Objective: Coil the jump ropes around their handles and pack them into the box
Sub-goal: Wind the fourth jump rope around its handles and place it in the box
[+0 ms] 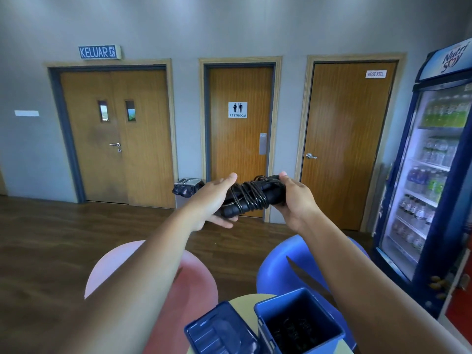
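1. The black jump rope (251, 196), wound around its handles, sits between the fingers of both hands.
2. The left hand (212, 200) grips one end, and the right hand (296, 198) curls around the other.
3. The coiling looks nearly done. Next, I think, the bundle must go down into the open blue box (260, 318), well below the fingers, beside its lid (217, 330).

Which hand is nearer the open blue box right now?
Right. The right hand holds one end of the coiled rope out beyond the box, roughly in line with it; the left hand grips the other end, farther left.
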Tool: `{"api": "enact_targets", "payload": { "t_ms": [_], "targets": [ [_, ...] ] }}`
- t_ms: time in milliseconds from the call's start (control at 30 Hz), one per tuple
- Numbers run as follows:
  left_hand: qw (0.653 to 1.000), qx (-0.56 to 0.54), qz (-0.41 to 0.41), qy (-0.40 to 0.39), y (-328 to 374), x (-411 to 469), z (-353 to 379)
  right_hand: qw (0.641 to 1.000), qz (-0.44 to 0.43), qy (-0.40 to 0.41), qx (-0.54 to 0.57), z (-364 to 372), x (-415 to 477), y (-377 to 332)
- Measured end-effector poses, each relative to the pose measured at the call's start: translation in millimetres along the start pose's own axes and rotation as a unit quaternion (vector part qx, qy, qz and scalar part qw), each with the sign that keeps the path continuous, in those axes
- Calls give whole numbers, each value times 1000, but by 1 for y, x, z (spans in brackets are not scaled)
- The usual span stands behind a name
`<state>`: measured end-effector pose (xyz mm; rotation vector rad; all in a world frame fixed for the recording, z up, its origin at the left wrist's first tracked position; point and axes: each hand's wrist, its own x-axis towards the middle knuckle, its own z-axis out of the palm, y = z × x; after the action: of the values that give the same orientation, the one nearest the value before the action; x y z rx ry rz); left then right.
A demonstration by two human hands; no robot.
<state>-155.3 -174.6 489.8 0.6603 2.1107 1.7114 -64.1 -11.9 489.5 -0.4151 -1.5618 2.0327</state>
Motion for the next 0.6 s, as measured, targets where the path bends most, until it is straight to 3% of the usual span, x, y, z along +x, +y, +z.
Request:
{"api": "enact_targets", "payload": {
  "t_ms": [67,167,267,367,600],
  "targets": [
    [997,-41,10,60,-5,-2,4,1000,5,14,-4,8,-2,8],
    [985,-38,38,165,-13,3,6,991,-22,40,-125,11,-1,19],
    [971,-25,69,228,-20,9,5,986,-9,29,-167,10,2,25],
    [969,-16,84,234,-26,16,8,984,19,33,-174,7,5,34],
    [981,-19,60,186,-34,43,29,986,-21,112,-120,-17,24,66]
  ]
}}
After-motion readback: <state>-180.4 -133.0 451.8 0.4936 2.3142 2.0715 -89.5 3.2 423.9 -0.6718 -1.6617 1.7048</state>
